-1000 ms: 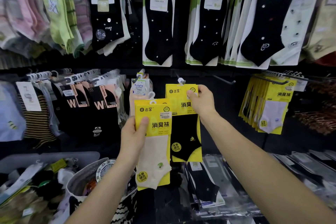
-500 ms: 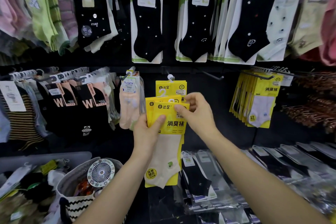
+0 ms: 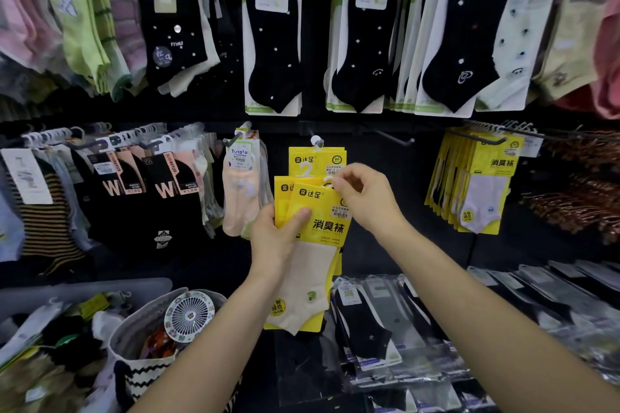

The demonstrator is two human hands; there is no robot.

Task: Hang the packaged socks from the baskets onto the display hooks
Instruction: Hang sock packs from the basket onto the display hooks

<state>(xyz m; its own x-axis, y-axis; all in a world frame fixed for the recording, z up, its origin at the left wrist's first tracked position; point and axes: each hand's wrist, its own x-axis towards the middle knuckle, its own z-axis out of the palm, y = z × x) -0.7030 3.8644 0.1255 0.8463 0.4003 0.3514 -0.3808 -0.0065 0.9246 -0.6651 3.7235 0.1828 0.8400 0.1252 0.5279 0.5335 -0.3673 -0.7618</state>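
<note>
My left hand [image 3: 276, 238] grips a small stack of yellow sock packs [image 3: 313, 245] by their left edge; the front one shows a cream sock. My right hand [image 3: 364, 199] pinches the top right corner of the front pack, near its white hanger tab. Just behind and above, one yellow pack [image 3: 317, 157] hangs on a display hook [image 3: 315, 141]. A bare hook [image 3: 396, 137] juts out to its right.
More yellow packs [image 3: 483, 178] hang at right, black ankle socks [image 3: 273, 43] above, pink packs [image 3: 240, 184] at left. A fabric basket [image 3: 141, 352] with a small fan [image 3: 188, 315] stands at lower left. Bagged socks [image 3: 369, 322] lie on the shelf below.
My right hand let go of the black-sock pack now hanging on the hook and came down to the top corner of the packs in my left hand. The view shifted slightly.
</note>
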